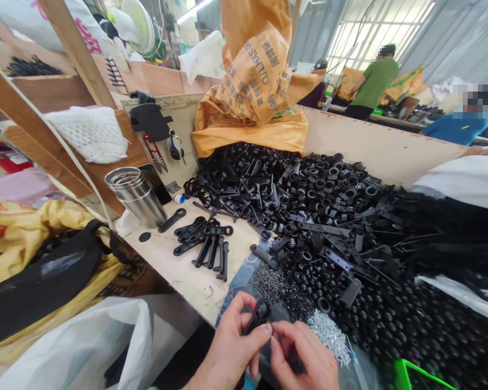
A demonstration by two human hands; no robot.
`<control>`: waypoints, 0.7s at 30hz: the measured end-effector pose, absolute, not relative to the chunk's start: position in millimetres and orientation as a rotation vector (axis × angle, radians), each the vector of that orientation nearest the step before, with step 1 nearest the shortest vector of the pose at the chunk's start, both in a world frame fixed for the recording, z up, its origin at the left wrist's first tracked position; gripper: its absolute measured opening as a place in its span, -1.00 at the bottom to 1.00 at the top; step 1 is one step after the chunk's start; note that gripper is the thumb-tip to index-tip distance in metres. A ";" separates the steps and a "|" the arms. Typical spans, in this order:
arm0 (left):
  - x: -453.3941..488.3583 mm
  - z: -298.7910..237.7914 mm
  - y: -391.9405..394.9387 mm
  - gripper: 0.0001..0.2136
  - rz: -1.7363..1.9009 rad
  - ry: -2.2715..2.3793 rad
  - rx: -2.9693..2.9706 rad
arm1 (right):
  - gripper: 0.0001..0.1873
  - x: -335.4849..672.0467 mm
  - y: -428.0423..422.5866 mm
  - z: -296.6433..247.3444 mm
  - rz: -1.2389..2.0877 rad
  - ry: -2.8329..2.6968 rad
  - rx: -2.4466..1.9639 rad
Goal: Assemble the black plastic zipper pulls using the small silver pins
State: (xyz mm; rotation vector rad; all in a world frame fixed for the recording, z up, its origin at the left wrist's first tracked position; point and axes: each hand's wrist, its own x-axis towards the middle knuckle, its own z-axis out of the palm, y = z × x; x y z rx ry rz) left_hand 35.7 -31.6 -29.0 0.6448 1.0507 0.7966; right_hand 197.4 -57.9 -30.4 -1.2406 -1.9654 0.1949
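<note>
Bottom centre of the frame: the left hand (230, 346) has its grip closed on a black plastic lever piece (258, 316), thumb and fingers pinching it so it stands tilted up just above the desk (195, 279) edge. The right hand (305, 355) comes in from the lower right, its thumb and forefinger pinched narrow and meeting the lower end of that same piece (whether something tiny sits between those fingertips, I cannot tell).

Just above the hands, a scatter of small silvery screws (329, 333) lies on a bluish cloth, with darker ones higher up, near the piece. Left of centre, a loose row of finished-looking black levers (205, 241) rests on the bare wood. Filling the middle and right of the frame, a huge heap of black plastic parts (329, 227), rings and flat arms mixed, spills out from an orange woven sack (254, 92) at top centre.

Over at the left, a steel cup (136, 195) stands on the desk, tilted in this view, with a phone behind it and red-handled snips (154, 151) hanging on the board above. A yellow sack and a black mesh bag (44, 276) sit at lower left. At the upper right, a person in a green shirt (374, 81) works at another bench, well apart.
</note>
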 end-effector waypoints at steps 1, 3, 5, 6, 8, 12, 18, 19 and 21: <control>35.2 -28.5 -31.8 -0.48 0.792 1.055 0.651 | -0.87 197.2 -58.2 -31.3 0.216 -1.966 -1.247; 33.7 -25.9 -32.2 -0.52 0.769 1.060 0.660 | -0.88 197.0 -58.7 -32.0 0.254 -1.964 -1.258; 31.5 -21.1 -32.1 -0.57 0.730 1.056 0.669 | -0.88 197.4 -59.2 -31.1 0.289 -1.965 -1.265; 30.3 -17.9 -31.9 -0.60 0.707 1.052 0.670 | -0.89 198.1 -59.4 -30.0 0.305 -1.964 -1.268; 27.8 -11.0 -31.5 -0.66 0.671 1.043 0.646 | -0.90 200.2 -59.6 -27.3 0.346 -1.961 -1.278; 24.1 -1.8 -32.0 -0.66 0.635 0.979 0.522 | -0.89 205.9 -60.1 -22.8 0.403 -1.935 -1.308; 23.7 0.0 -34.7 -0.60 0.591 0.903 0.515 | -0.92 206.1 -58.6 -20.2 0.349 -1.999 -1.300; 24.1 -0.1 -35.0 -0.59 0.583 0.904 0.522 | -0.92 204.8 -57.6 -19.5 0.321 -2.012 -1.284; 24.9 -0.5 -35.4 -0.59 0.575 0.890 0.543 | -0.92 202.1 -55.6 -17.9 0.268 -2.028 -1.248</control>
